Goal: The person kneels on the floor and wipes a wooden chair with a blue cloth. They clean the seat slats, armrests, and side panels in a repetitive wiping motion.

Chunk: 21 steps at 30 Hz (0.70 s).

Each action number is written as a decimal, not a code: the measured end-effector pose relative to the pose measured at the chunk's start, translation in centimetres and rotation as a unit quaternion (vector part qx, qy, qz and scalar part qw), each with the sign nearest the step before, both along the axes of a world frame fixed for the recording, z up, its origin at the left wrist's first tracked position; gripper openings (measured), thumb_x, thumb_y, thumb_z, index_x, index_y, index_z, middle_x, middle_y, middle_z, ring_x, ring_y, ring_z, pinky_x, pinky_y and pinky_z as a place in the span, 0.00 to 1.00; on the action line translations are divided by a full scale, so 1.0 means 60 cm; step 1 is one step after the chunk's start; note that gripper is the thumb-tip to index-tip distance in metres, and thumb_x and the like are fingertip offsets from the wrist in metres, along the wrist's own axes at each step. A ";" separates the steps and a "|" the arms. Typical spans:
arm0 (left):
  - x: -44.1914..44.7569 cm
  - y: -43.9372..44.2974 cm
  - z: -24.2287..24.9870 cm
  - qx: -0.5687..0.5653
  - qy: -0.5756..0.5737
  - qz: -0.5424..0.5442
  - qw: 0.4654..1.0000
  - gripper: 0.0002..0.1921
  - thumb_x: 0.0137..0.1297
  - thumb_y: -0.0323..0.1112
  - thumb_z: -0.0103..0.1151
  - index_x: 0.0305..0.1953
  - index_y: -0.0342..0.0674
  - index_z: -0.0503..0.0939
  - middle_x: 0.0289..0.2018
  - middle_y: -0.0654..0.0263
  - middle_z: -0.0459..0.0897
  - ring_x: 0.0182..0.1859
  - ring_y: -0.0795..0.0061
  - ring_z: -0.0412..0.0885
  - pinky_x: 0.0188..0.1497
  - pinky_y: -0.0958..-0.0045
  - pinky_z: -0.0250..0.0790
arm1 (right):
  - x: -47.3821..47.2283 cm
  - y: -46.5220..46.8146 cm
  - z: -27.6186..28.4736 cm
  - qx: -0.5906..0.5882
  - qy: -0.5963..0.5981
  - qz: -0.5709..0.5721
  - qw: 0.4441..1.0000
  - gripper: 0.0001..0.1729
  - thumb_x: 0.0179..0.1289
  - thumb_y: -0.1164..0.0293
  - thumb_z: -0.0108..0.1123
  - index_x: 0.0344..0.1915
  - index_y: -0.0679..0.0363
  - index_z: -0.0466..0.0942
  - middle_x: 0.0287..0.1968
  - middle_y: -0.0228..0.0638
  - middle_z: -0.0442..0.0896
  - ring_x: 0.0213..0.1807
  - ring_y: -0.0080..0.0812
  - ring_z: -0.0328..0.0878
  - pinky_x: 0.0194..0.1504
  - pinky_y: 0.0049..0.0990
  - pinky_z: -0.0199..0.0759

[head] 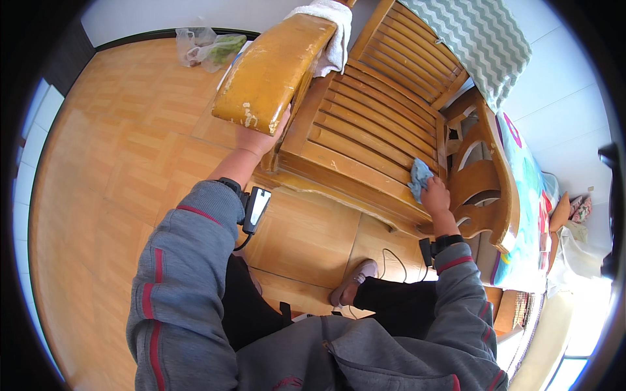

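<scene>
A slatted wooden armchair (376, 110) stands before me, its yellow-brown varnish worn and chipped in places. My left hand (264, 134) grips the front end of the broad left armrest (274, 68); most of its fingers are hidden beneath and behind the wood. In my right hand (435, 196) is a crumpled blue cloth (419, 177), pressed on the front right corner of the slatted seat. The curved right armrest (499, 205) rises close beside that hand. A white towel (337, 41) hangs over the rear of the left armrest.
A grey-and-white zigzag cloth (481, 44) drapes over the backrest. Plastic bags (210, 49) lie on the floor by the wall, one with something green inside. Right of the chair is a bed with a colourful cover (521, 205). A thin cable (398, 259) loops near my shoe (359, 278).
</scene>
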State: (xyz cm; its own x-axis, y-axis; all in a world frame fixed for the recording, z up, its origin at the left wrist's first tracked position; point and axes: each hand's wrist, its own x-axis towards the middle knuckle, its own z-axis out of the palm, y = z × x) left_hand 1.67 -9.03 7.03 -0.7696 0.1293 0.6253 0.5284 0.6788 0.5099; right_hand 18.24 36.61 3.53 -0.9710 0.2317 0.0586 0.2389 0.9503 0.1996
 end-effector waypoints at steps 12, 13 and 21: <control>0.011 0.004 0.012 0.059 -0.041 0.000 0.997 0.18 0.65 0.46 0.56 0.47 0.37 0.79 0.45 0.57 0.82 0.48 0.55 0.77 0.53 0.58 0.68 | -0.004 0.047 0.096 -0.683 0.163 -0.142 0.698 0.21 0.63 0.69 0.55 0.56 0.64 0.71 0.49 0.38 0.80 0.50 0.35 0.78 0.53 0.31 0.69; 0.011 0.004 0.013 0.070 -0.038 0.003 0.997 0.17 0.65 0.46 0.55 0.45 0.39 0.80 0.45 0.58 0.82 0.49 0.55 0.77 0.53 0.58 0.68 | -0.009 0.035 0.114 -0.737 0.162 -0.123 0.645 0.21 0.64 0.70 0.54 0.56 0.64 0.70 0.49 0.36 0.80 0.49 0.33 0.78 0.53 0.30 0.69; 0.008 0.003 0.013 0.051 -0.054 -0.002 0.997 0.20 0.64 0.47 0.58 0.48 0.36 0.78 0.46 0.56 0.81 0.49 0.56 0.77 0.52 0.60 0.69 | -0.009 0.003 0.102 -0.636 0.129 -0.203 0.733 0.31 0.64 0.70 0.55 0.67 0.58 0.62 0.52 0.37 0.77 0.48 0.29 0.74 0.50 0.28 0.69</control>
